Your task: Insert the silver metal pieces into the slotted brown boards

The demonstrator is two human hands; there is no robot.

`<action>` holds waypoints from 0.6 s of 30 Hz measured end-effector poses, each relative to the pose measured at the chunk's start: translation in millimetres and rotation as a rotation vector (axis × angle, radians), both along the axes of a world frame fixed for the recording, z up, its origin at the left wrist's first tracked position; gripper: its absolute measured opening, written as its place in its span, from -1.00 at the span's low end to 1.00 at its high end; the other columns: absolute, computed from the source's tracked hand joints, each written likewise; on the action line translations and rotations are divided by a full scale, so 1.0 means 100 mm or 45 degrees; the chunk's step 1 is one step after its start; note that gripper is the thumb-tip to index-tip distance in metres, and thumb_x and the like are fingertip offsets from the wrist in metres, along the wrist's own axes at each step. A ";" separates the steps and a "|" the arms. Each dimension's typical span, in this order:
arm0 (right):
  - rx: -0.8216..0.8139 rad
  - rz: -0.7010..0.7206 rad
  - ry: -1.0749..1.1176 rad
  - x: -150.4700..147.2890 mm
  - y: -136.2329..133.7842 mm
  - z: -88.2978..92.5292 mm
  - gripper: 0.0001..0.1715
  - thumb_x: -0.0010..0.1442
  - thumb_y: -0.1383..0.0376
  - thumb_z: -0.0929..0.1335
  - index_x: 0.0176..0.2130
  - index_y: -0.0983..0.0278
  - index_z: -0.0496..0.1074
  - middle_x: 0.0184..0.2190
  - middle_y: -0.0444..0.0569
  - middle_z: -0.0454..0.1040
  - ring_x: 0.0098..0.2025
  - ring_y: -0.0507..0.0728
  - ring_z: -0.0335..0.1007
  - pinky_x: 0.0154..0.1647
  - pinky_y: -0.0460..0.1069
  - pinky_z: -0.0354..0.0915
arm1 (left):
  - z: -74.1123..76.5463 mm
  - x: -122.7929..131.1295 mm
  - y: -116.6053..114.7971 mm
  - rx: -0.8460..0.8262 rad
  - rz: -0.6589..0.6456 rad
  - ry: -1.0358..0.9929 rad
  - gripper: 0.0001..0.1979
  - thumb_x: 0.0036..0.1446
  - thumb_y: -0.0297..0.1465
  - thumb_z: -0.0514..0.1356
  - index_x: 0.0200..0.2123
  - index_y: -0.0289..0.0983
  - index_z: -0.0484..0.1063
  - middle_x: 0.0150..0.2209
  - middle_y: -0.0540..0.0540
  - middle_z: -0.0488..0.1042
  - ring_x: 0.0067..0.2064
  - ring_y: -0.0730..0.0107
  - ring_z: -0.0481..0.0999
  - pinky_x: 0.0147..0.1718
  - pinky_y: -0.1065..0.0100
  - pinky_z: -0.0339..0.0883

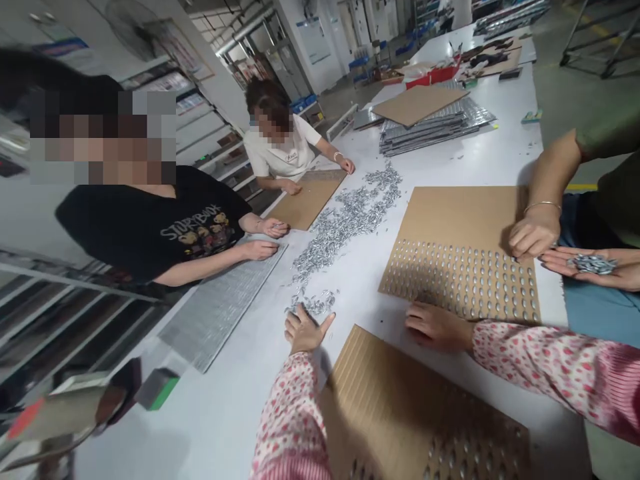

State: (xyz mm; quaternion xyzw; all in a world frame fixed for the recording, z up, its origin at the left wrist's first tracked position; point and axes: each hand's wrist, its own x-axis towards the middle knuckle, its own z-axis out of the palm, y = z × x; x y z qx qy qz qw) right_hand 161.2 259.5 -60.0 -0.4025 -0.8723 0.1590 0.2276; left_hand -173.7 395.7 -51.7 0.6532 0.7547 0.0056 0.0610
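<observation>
Left fingers [302, 317] reach silver pieces [345, 223] between grey panel [225, 313] and cardboard [370, 367].

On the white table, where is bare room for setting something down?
Free: the white table between the grey panel and the pink left sleeve, and a strip between the metal pieces and the far studded board. Crowded: around the right hand, between this and the near board.

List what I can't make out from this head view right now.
All in the head view:
Right hand: seen from its back, it hides whether anything is held.
Left hand: its back hides whatever lies beneath it.
Near board: lower part cut off by the picture's bottom edge.
Silver pieces: heaped, too small and blurred to count.
</observation>
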 end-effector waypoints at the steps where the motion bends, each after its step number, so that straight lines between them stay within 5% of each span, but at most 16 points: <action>1: -0.009 -0.006 -0.016 -0.01 -0.01 0.02 -0.83 0.26 0.28 0.27 -0.21 0.33 0.39 -0.19 0.11 0.38 -0.15 0.18 0.24 -0.09 0.08 0.24 | -0.04 0.06 0.12 0.051 0.023 0.001 0.08 -0.03 0.18 0.08 0.33 -0.43 -0.17 0.31 -0.62 -0.09 0.33 -0.37 -0.07 0.18 -0.20 -0.09; 7: -0.096 -0.020 -0.082 -0.04 -0.03 0.10 -0.76 0.25 0.21 0.29 -0.15 0.31 0.38 -0.15 0.10 0.39 -0.14 0.18 0.24 -0.10 0.08 0.20 | -0.06 0.49 0.79 0.323 -0.089 -0.108 -0.03 0.06 0.06 0.13 0.32 -0.47 -0.09 0.24 -0.63 0.03 0.29 -0.32 0.05 0.15 -0.14 -0.02; 10: -0.116 -0.036 -0.093 -0.05 -0.04 0.11 -0.74 0.26 0.18 0.28 -0.15 0.30 0.39 -0.14 0.10 0.40 -0.15 0.18 0.24 -0.13 0.07 0.19 | -0.01 0.65 1.01 0.394 -0.152 -0.180 -0.23 0.11 -0.04 0.16 0.26 -0.39 0.13 0.21 -0.54 0.11 0.24 -0.27 0.13 0.13 -0.11 0.04; 14: -0.116 -0.053 -0.120 -0.05 -0.04 0.10 -0.72 0.25 0.14 0.28 -0.15 0.29 0.39 -0.14 0.09 0.40 -0.15 0.19 0.25 -0.14 0.07 0.19 | 0.04 0.77 1.08 0.301 -0.225 -0.519 -0.62 0.15 -0.22 0.17 -0.02 -0.27 0.42 0.09 -0.37 0.26 0.19 -0.17 0.19 0.10 -0.04 0.08; 18: -0.112 -0.060 -0.135 -0.05 -0.03 0.09 -0.72 0.23 0.16 0.30 -0.14 0.28 0.39 -0.12 0.09 0.40 -0.14 0.19 0.26 -0.13 0.07 0.20 | 0.12 0.82 0.99 0.209 -0.141 -0.795 -0.80 0.08 -0.27 0.23 -0.24 -0.22 0.46 -0.05 -0.25 0.35 0.06 -0.08 0.34 -0.01 0.03 0.19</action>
